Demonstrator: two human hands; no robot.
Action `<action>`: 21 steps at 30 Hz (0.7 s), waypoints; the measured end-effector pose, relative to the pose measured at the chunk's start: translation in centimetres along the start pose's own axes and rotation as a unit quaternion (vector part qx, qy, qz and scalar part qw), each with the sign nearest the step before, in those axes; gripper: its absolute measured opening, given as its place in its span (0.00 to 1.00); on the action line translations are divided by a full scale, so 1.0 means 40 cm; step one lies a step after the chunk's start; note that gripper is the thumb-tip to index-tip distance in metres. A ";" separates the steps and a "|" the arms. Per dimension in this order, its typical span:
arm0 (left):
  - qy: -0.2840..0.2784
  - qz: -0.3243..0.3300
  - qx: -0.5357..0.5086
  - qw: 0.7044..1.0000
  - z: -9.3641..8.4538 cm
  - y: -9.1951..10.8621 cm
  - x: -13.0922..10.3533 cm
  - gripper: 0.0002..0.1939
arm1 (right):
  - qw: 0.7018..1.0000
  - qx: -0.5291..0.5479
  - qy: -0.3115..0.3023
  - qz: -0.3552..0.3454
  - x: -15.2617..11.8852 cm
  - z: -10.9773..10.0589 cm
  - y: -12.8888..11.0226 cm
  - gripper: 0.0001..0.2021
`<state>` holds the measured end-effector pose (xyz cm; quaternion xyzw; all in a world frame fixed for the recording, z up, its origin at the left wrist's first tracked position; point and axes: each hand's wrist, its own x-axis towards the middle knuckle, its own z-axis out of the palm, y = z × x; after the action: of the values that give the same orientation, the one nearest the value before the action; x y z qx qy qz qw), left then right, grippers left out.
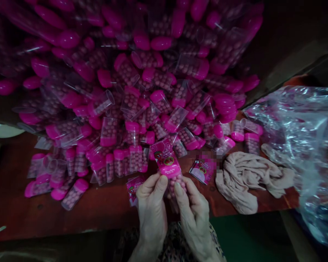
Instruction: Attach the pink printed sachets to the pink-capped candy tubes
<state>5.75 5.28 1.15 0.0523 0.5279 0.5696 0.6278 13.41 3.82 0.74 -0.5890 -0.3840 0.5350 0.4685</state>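
Observation:
Between my two hands, at the table's front edge, is a clear candy container (pixel 177 185) filled with round pink candies. A printed pink label (pixel 165 154) reading "Strawberry" covers its far end. My left hand (pixel 152 196) pinches the label end with thumb and fingers. Around the candy-filled part, my right hand (pixel 193 203) closes with its thumb on top. A stack of pink printed labels (pixel 133 189) lies just left of my left hand, partly hidden by it. More pink labels (pixel 204 169) rest on the table to the right of the container.
A large heap of candy containers with pink caps (pixel 132 94) covers the back of the reddish-brown table (pixel 104 207). Several of them lie loose at the front left. A crumpled beige cloth (pixel 246 178) sits at the right, beside a pile of clear plastic film (pixel 311 145).

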 end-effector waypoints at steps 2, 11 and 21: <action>-0.008 0.003 -0.011 1.000 -0.001 0.004 0.002 0.07 | 0.997 0.060 -0.030 0.029 0.008 -0.003 -0.001 0.09; -0.037 0.043 0.033 0.998 -0.002 0.040 0.015 0.08 | 0.938 0.279 -0.140 0.151 0.031 -0.003 0.005 0.11; -0.036 -0.027 -0.021 0.999 0.014 0.013 -0.008 0.05 | 0.993 0.063 -0.062 0.080 0.004 0.000 -0.013 0.11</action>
<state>5.87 5.51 1.92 0.0450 0.4942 0.5612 0.6624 13.44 4.11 1.20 -0.5530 -0.3294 0.6292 0.4356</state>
